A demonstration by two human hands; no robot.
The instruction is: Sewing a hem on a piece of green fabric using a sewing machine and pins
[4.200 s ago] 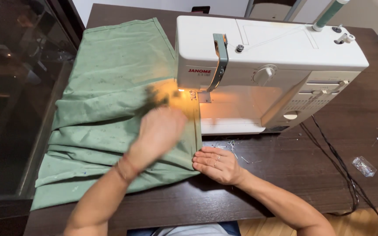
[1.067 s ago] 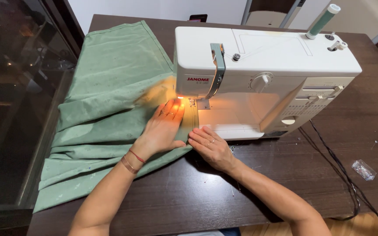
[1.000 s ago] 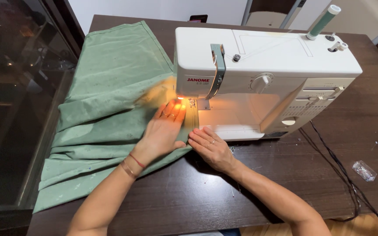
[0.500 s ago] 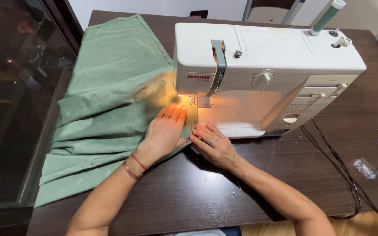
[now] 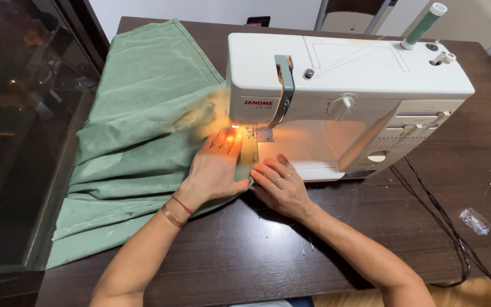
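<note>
Fabric point(image 5: 143, 125) is spread over the counter point(image 5: 370, 239), left of the sewing machine point(image 5: 342, 85). Its near edge is pressed flat by the left hand point(image 5: 217, 167), fingers spread, and seemingly by the right hand point(image 5: 279, 185) beside it.

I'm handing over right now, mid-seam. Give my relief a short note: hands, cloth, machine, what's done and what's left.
Left hand: flat on the green cloth, fingers close to the needle.
Right hand: flat on the cloth's near edge, in front of the sewing machine.
Cloth: folded edge under the lit needle area, the bulk spread to the left on the table.
Done: edge fed up to the needle.
Left: how much seam remains can't be told.
</note>
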